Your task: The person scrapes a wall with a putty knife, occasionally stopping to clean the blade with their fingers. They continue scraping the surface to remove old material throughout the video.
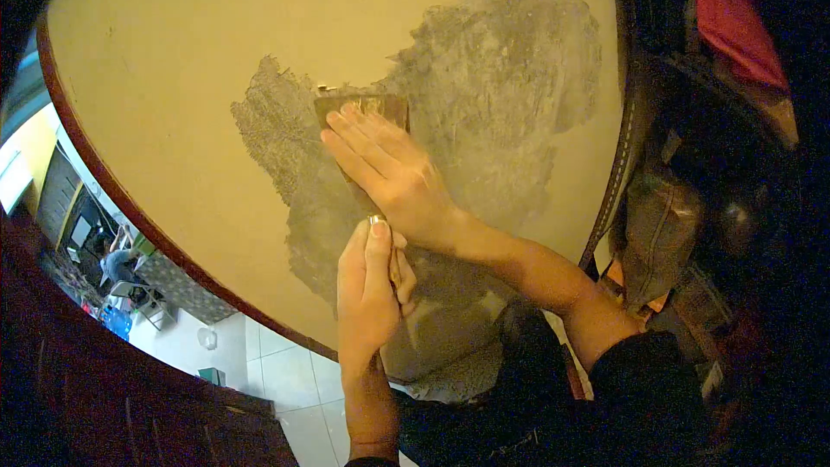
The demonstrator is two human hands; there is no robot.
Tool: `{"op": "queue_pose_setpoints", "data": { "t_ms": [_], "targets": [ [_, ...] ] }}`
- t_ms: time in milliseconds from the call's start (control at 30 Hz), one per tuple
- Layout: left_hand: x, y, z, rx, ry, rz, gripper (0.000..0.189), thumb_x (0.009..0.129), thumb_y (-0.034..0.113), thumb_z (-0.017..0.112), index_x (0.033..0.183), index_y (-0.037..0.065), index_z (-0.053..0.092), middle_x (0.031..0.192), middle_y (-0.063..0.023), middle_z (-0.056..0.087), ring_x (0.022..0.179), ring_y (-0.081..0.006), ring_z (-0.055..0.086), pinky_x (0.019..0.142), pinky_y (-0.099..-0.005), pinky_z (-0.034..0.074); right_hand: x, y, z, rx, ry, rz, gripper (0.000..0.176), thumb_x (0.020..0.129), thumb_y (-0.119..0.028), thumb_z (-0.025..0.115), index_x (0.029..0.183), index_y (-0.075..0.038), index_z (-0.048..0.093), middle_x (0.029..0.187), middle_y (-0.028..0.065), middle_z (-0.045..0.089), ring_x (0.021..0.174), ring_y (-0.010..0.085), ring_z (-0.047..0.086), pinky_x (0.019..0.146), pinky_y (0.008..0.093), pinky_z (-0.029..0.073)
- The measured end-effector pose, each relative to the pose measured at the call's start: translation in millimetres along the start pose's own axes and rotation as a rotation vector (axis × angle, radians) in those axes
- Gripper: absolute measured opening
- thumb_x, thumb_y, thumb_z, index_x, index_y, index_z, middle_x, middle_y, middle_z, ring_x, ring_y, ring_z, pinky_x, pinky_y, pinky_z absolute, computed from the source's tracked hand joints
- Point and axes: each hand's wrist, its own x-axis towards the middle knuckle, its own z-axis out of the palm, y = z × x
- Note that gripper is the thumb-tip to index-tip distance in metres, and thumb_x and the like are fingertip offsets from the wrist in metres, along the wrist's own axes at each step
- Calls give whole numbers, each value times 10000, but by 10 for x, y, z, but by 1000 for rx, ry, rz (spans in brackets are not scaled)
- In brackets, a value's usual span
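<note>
A scraper with a wide, stained blade (394, 107) lies against a wall (190, 43) patched in rough grey. My right hand (389, 160) is laid over the blade, its fingers stretched out together and covering most of it. Just below, my left hand (372, 281) is wrapped round a handle (395, 275), thumb pointing up beside a shiny metal end (377, 220). The handle appears to belong to the same scraper; the join is hidden by my right hand. Around the blade the grey patch (510, 60) has ragged edges against the yellowish paint.
A dark red trim (130, 207) edges the wall on the left. Beyond it, a person (121, 264) sits on a chair in a lit room with a tiled floor (290, 376). Dark bags (661, 216) and a red cloth (735, 22) crowd the right side.
</note>
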Motion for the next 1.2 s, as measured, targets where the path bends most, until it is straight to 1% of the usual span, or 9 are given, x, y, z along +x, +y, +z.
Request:
{"op": "queue_pose_setpoints", "data": {
  "t_ms": [367, 467, 567, 633, 733, 800, 867, 1000, 1200],
  "targets": [
    [4, 32, 23, 7, 49, -25, 378, 1013, 361, 363, 833, 50, 480, 467, 6, 375, 358, -80, 335, 339, -238, 272, 5, 7, 24, 48, -20, 16, 492, 797, -135, 517, 1263, 23, 530, 1350, 171, 500, 1264, 341, 467, 1054, 448, 371],
    [43, 19, 29, 18, -4, 36, 387, 1011, 369, 360, 834, 47, 480, 464, 2, 377, 355, -84, 332, 338, -243, 276, 52, 57, 36, -4, 24, -29, 427, 812, -120, 502, 1213, 16, 554, 1290, 180, 542, 1222, 337, 498, 1042, 434, 386],
    [31, 126, 71, 97, 79, 138, 371, 1011, 351, 369, 835, 45, 482, 464, 0, 376, 349, -85, 325, 337, -245, 275, 121, 40, -8, -8, 17, -15, 428, 811, -114, 511, 1218, 11, 553, 1276, 179, 553, 1209, 333, 511, 1038, 429, 391],
    [8, 68, 25, 23, 27, 30, 349, 1012, 331, 377, 838, 47, 483, 465, 0, 374, 347, -84, 320, 336, -247, 274, 61, 17, 18, 22, 32, 5, 419, 810, -113, 517, 1210, 7, 558, 1278, 175, 551, 1213, 334, 507, 1035, 429, 393],
    [-6, -17, 62, 42, -2, 54, 335, 1011, 320, 384, 841, 49, 483, 463, -3, 373, 351, -86, 320, 335, -249, 272, -33, 52, 23, -47, 34, -37, 429, 810, -116, 517, 1221, 4, 550, 1281, 172, 549, 1215, 335, 504, 1034, 432, 393],
    [99, -66, 78, 425, 114, 569, 344, 1012, 332, 381, 844, 49, 480, 468, -2, 376, 355, -87, 322, 334, -251, 268, 25, 76, 8, -30, 32, -27, 433, 810, -116, 515, 1225, 3, 549, 1288, 171, 545, 1217, 334, 502, 1034, 434, 393],
    [48, 68, 64, 17, -31, 122, 348, 1013, 336, 380, 844, 49, 480, 475, 2, 379, 355, -90, 323, 341, -253, 265, 61, 72, -33, -21, 35, -21, 436, 810, -116, 512, 1229, 1, 549, 1294, 170, 541, 1220, 334, 500, 1034, 435, 393],
    [-83, -43, 69, 17, 6, -1, 366, 1012, 354, 373, 845, 47, 481, 474, 3, 383, 357, -89, 328, 343, -255, 262, -68, -12, -50, -36, 10, -7, 439, 817, -118, 505, 1240, -8, 543, 1316, 162, 525, 1228, 330, 492, 1039, 435, 388],
    [17, 66, 182, 129, -8, 137, 383, 1012, 365, 360, 843, 43, 481, 456, -4, 382, 359, -93, 347, 353, -253, 271, 13, 111, -114, -15, 23, -3, 429, 822, -120, 498, 1233, -11, 552, 1316, 163, 526, 1229, 328, 495, 1044, 437, 384]
  ]
}}
